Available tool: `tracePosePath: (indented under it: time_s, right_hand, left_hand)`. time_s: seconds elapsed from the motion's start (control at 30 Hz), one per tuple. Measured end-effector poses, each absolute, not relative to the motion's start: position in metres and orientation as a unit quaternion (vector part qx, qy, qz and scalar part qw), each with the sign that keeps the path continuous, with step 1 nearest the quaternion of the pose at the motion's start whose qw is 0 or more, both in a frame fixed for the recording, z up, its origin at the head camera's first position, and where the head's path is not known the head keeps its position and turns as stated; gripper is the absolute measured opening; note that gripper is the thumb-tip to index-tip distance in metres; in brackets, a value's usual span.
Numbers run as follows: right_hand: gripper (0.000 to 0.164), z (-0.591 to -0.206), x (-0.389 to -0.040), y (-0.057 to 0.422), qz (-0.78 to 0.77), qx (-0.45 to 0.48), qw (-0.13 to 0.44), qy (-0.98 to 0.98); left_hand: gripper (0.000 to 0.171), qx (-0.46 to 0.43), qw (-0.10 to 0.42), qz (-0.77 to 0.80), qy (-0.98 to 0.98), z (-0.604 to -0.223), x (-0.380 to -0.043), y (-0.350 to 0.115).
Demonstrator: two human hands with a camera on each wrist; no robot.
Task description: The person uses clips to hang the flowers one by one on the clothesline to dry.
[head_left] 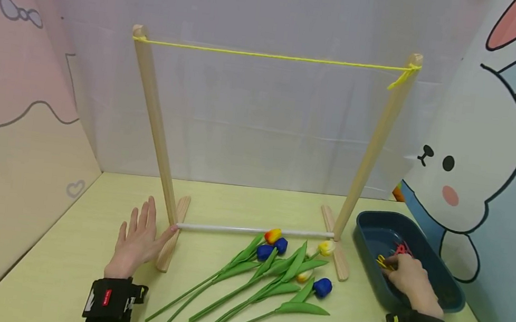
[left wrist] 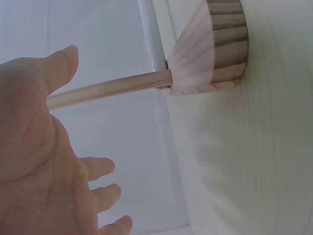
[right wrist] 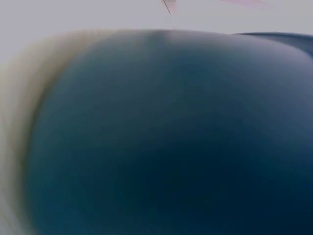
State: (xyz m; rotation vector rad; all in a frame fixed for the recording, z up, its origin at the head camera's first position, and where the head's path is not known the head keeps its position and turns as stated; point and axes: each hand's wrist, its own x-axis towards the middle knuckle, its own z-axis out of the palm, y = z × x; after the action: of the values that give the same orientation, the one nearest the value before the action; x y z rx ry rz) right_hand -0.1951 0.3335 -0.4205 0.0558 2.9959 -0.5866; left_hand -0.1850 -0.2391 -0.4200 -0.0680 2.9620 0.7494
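Pinching yellow item (head_left: 384, 262) in blue bin (head_left: 378, 232) w/ R hand (head_left: 411, 280), L hand (head_left: 138, 242) splayed.

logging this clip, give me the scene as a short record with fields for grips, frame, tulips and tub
left grip: fingers straight, beside the left post, holding nothing
right grip: inside the blue tub, at yellow pieces; whether pinched is unclear
frame: yellow cord across the top, white rod low down
tulips: lying on the table; blue, yellow, orange-red blooms
tub: right of frame; also holds red pieces
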Motion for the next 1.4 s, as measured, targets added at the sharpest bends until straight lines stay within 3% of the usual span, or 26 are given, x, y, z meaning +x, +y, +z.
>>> tracePosePath:
  time_s: [0.2,0.53,0.8,1.1,1.4]
  right_hand:
    - [0.031,-0.414,-0.192,0.33,-0.22,0.071,-0.024,0.973]
    - [0.017,-0.413,-0.184,0.315,-0.237,0.054,-0.233,0.942]
    - [0.039,-0.4,-0.184,0.297,-0.276,0.021,-0.343,0.898]
    - [0.029,-0.393,-0.182,0.273,-0.331,-0.072,-0.357,0.871]
    - [0.028,-0.393,-0.182,0.262,-0.397,-0.127,-0.322,0.85]
  left_hand:
    - [0.1,-0.023,0.041,0.242,0.969,-0.42,-0.186,-0.24]
    - [0.103,-0.023,0.024,0.25,0.968,-0.417,-0.185,-0.239]
    - [0.105,-0.014,-0.037,0.25,0.967,-0.407,-0.181,-0.231]
    - [0.102,0.016,-0.107,0.236,0.966,-0.395,-0.178,-0.216]
    - [0.102,0.049,-0.188,0.226,0.955,-0.387,-0.176,-0.193]
